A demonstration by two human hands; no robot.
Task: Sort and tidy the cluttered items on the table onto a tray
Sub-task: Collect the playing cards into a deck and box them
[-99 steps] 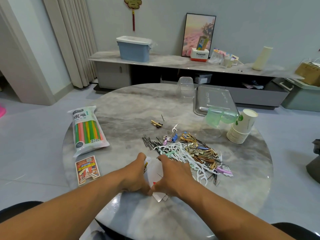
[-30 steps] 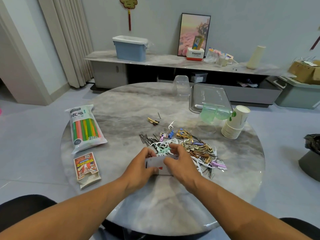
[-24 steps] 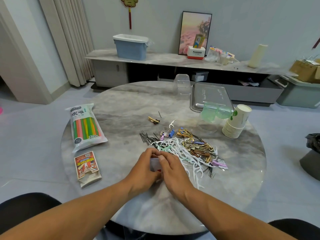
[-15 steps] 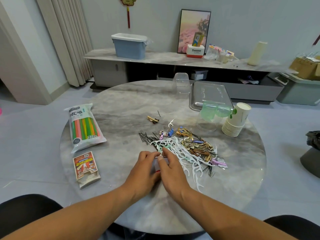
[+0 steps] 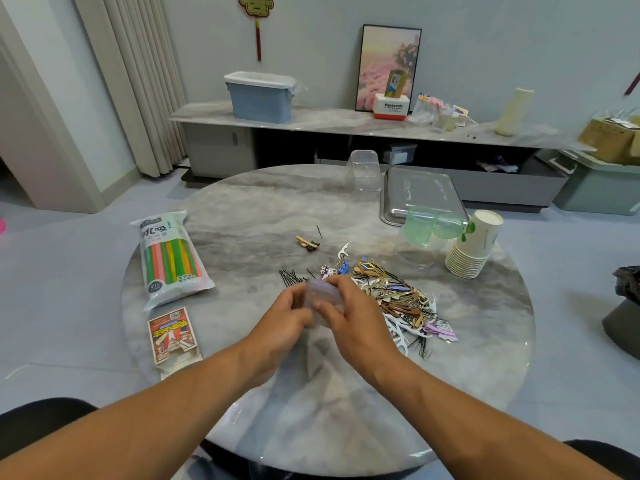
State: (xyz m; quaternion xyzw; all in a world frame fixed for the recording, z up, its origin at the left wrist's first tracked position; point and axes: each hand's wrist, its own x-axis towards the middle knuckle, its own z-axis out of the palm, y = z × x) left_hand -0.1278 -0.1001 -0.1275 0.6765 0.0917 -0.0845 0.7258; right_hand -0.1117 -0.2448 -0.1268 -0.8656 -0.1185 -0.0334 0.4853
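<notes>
- The word "Panasonic" is showing in dark letters on the white front of a red-based box [image 5: 391, 106], which is standing on the sideboard behind the round table [image 5: 242, 209].
- Large Chinese characters, the second reading "吸", are showing near the top of the straw pack [image 5: 169, 256], which is lying on the left part of that table; a dark round badge at its near end is reading "40".
- Yellow print is showing on the red card box [image 5: 172, 336] just nearer than the pack, too blurred to read.
</notes>
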